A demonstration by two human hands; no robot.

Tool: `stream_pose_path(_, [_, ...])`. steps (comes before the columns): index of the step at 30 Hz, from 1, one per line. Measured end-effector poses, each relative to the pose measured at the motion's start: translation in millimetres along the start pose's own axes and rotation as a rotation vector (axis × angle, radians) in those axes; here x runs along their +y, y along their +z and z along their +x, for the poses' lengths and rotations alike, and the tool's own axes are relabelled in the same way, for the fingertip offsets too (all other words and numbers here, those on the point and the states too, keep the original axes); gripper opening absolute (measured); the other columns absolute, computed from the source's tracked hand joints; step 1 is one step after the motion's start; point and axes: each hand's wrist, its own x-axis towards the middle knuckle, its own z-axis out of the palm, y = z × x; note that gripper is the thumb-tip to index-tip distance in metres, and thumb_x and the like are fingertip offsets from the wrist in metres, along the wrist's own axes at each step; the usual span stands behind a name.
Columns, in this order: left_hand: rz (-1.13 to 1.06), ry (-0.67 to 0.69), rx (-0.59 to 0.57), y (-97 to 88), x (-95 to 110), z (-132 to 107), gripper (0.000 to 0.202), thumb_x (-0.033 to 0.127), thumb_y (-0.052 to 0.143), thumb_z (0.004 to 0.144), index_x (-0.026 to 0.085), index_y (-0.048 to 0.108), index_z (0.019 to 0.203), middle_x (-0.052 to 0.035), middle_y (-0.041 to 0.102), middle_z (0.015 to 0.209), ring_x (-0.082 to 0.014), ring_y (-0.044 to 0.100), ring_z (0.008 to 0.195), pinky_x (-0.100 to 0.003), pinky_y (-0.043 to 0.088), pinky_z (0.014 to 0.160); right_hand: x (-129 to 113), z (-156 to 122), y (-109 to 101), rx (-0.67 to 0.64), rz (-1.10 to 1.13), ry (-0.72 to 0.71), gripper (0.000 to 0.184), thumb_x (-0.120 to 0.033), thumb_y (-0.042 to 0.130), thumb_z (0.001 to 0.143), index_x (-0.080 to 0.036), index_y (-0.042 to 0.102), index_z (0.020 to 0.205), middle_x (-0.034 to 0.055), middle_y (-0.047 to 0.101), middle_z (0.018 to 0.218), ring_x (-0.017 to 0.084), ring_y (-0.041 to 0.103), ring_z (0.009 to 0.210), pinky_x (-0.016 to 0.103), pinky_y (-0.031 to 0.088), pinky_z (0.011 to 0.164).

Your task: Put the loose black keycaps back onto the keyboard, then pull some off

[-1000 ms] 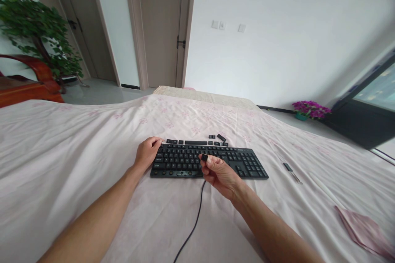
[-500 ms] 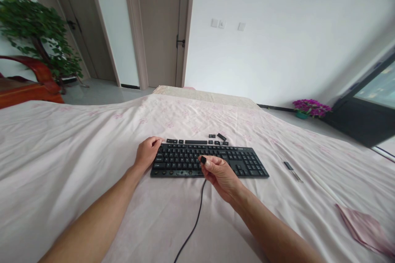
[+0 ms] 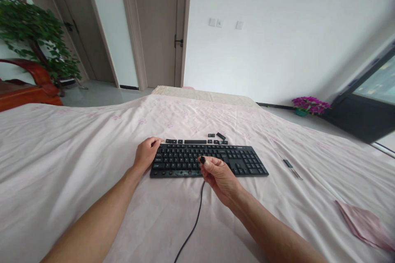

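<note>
The right hand [image 3: 219,174] pinches a small black keycap [image 3: 202,159] over the middle of the keyboard [image 3: 243,160], which lies on the bed sheet [image 3: 77,152]. The left hand [image 3: 146,153] curls around the keyboard's left end.

Head-worn view, forward-down, near keyboard [image 3: 243,162]

Bare sheet [image 3: 77,160] lies open left of the keyboard [image 3: 243,162] and right of it up to a small tool [image 3: 288,163], but loose keycaps [image 3: 195,141] line its far edge, a cable [image 3: 193,226] leaves its near edge, the left hand [image 3: 145,155] holds its left end and the right hand [image 3: 219,176], pinching a keycap [image 3: 202,159], hangs over its middle.
</note>
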Motion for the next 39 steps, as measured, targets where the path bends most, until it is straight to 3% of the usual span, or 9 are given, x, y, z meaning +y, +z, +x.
stream_pose_path(4, [0.003, -0.009, -0.005, -0.8, 2, 0, 0.033, 0.04, 0.045, 0.084, 0.024, 0.072, 0.095, -0.0016, 0.072, 0.105, -0.02, 0.064, 0.098, -0.027, 0.045, 0.086, 1, 0, 1, 0.035, -0.024, 0.001, 0.033, -0.038, 0.086, 0.056, -0.016, 0.072, 0.076, -0.0008, 0.057, 0.063, 0.007, 0.04, 0.054, 0.022, 0.027, 0.049])
stream_pose_path(7, [0.005, -0.016, -0.011, -1.3, 4, -1, 0.034, 0.041, 0.045, 0.084, 0.023, 0.072, 0.096, -0.0021, 0.072, 0.106, -0.0199, 0.064, 0.098, -0.027, 0.045, 0.086, -2, 7, -8, 0.068, -0.172, -0.068, 0.031, -0.039, 0.082, 0.061, -0.018, 0.074, 0.081, 0.0, 0.059, 0.063, 0.008, 0.042, 0.054, 0.023, 0.028, 0.05])
stream_pose_path(11, [0.013, -0.016, -0.011, -1.1, 2, -1, 0.034, 0.042, 0.046, 0.084, 0.024, 0.071, 0.096, -0.0018, 0.072, 0.105, -0.0197, 0.064, 0.096, -0.027, 0.045, 0.084, -15, 24, -35, 0.081, -0.701, -0.372, 0.017, -0.033, 0.077, 0.067, -0.024, 0.076, 0.081, 0.0022, 0.067, 0.077, 0.016, 0.056, 0.071, 0.03, 0.042, 0.067])
stream_pose_path(14, [0.001, -0.004, -0.007, -0.4, 1, -1, 0.033, 0.042, 0.046, 0.084, 0.024, 0.071, 0.096, -0.0015, 0.072, 0.104, -0.0193, 0.064, 0.096, -0.027, 0.045, 0.084, -26, 30, -53, 0.078, -1.128, -0.563, 0.014, -0.031, 0.07, 0.076, -0.028, 0.076, 0.088, 0.002, 0.068, 0.084, 0.019, 0.06, 0.082, 0.033, 0.043, 0.077])
stream_pose_path(17, [-0.009, -0.004, -0.005, -0.1, 0, -1, 0.033, 0.042, 0.046, 0.084, 0.024, 0.071, 0.096, -0.0016, 0.072, 0.104, -0.0194, 0.064, 0.096, -0.027, 0.045, 0.084, -29, 28, -60, 0.037, -1.422, -0.624, 0.016, -0.028, 0.064, 0.083, -0.027, 0.075, 0.094, 0.0021, 0.068, 0.085, 0.018, 0.06, 0.084, 0.03, 0.043, 0.077])
stream_pose_path(22, [-0.006, -0.008, 0.001, -1.3, 1, -1, 0.031, 0.042, 0.047, 0.084, 0.025, 0.071, 0.094, -0.0005, 0.073, 0.102, -0.0189, 0.064, 0.095, -0.026, 0.044, 0.083, -23, 19, -50, -0.062, -1.749, -0.675, 0.017, -0.029, 0.06, 0.088, -0.028, 0.074, 0.097, 0.0013, 0.066, 0.083, 0.016, 0.056, 0.082, 0.027, 0.038, 0.071])
stream_pose_path(27, [-0.008, -0.022, 0.0, -1.8, 3, -1, 0.032, 0.041, 0.046, 0.084, 0.025, 0.072, 0.094, -0.0009, 0.073, 0.104, -0.0196, 0.064, 0.096, -0.026, 0.044, 0.084, -16, 18, -43, -0.076, -1.947, -0.712, 0.015, -0.027, 0.06, 0.089, -0.029, 0.073, 0.097, 0.0003, 0.062, 0.078, 0.015, 0.051, 0.075, 0.029, 0.031, 0.066])
stream_pose_path(39, [0.002, -0.01, 0.002, -1.9, 2, -1, 0.031, 0.04, 0.046, 0.084, 0.025, 0.072, 0.094, -0.0009, 0.072, 0.104, -0.0192, 0.064, 0.097, -0.026, 0.044, 0.085, -7, 19, -38, -0.086, -2.1, -0.742, 0.012, -0.019, 0.058, 0.088, -0.024, 0.068, 0.086, 0.001, 0.061, 0.079, 0.016, 0.05, 0.077, 0.032, 0.026, 0.067])
